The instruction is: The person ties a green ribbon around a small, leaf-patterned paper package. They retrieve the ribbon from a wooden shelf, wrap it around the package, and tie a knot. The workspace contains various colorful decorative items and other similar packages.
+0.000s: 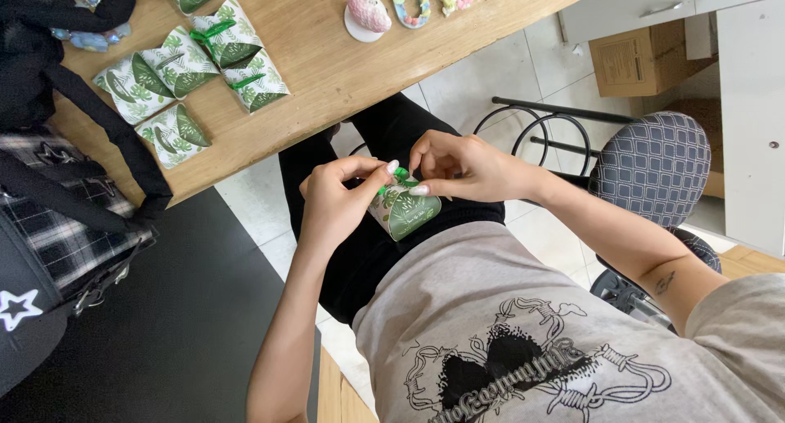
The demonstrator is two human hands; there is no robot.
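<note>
- My left hand [334, 204] and right hand [458, 168] both pinched the little leaf-print box [406, 210] by its green ribbon [399, 177].
- My fingers hid the knot, honestly couldn't see it.

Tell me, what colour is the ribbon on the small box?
Green; the ribbon shows best in the head view.

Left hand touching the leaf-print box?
Touching. Head view: left hand fingers pinch the green ribbon atop the leaf-print box, with no gap showing.
</note>
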